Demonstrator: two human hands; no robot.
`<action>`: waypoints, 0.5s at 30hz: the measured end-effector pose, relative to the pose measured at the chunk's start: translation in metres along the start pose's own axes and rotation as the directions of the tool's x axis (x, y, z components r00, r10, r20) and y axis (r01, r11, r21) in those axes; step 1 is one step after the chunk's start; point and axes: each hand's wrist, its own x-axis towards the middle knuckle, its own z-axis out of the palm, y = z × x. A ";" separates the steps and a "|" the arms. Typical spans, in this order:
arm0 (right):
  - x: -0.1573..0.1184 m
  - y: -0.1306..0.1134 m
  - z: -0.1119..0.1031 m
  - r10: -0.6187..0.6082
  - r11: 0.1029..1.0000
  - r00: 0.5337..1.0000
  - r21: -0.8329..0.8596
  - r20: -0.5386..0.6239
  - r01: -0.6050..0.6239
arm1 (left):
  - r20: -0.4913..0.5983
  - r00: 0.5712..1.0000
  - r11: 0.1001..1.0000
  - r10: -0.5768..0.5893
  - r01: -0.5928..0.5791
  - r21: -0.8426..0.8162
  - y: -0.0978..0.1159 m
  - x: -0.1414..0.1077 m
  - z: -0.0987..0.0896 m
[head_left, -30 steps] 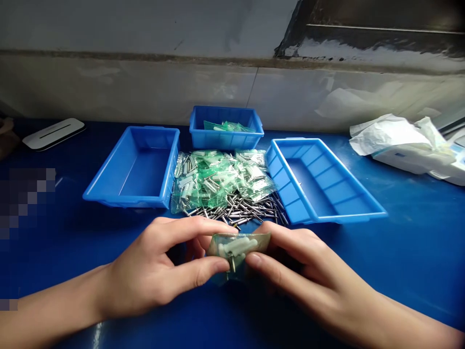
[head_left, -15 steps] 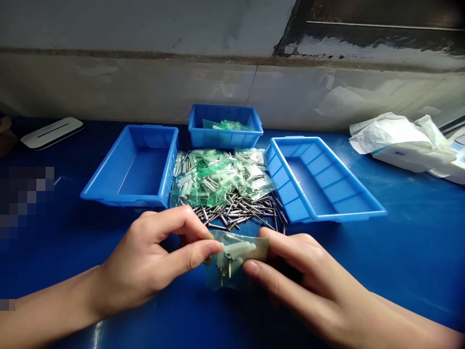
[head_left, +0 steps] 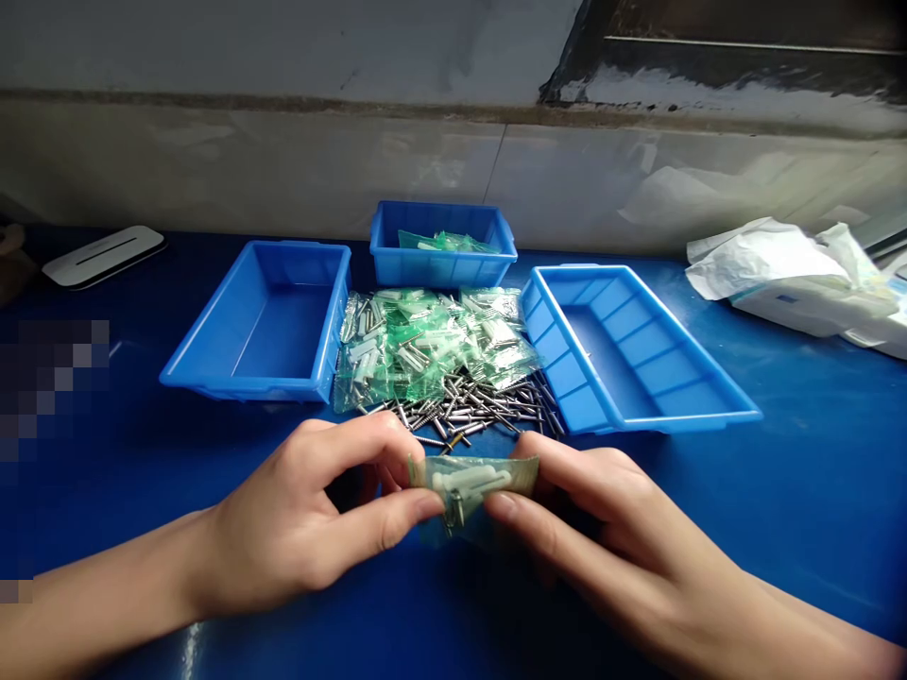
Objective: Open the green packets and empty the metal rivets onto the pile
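A small clear green bag (head_left: 471,482) with white plastic plugs and metal screws inside hangs between my two hands, above the blue table. My left hand (head_left: 318,510) pinches its left edge between thumb and fingers. At the bag's right edge, my right hand (head_left: 602,529) grips it with thumb and index finger. Just beyond the hands lies a heap of loose metal screws (head_left: 488,404), and behind it a pile of filled green bags (head_left: 432,345).
Blue bins stand at the left (head_left: 283,316), at the right (head_left: 638,349) and at the back (head_left: 443,269); the back one holds green bags. A white device (head_left: 105,257) lies far left, white crumpled paper (head_left: 769,260) far right.
The bag has been tilted and drawn slightly to the right, and its plugs now lie flatter. My right hand has shifted a little right; both hands still hold the bag.
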 end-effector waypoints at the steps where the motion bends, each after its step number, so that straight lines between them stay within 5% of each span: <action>1: 0.000 0.000 0.000 -0.003 1.000 1.000 -0.022 -0.012 0.002 | -0.003 1.000 1.000 -0.005 0.005 0.000 0.000 0.000 0.000; 9: 0.000 0.000 -0.003 -0.055 0.982 0.998 -0.185 -0.042 0.047 | 0.071 0.995 0.996 -0.075 0.078 -0.036 0.000 -0.002 0.001; 15: -0.008 0.004 -0.007 -0.104 0.994 0.987 -0.030 -0.120 0.101 | 0.096 0.988 0.991 -0.124 0.128 -0.037 0.002 -0.002 0.001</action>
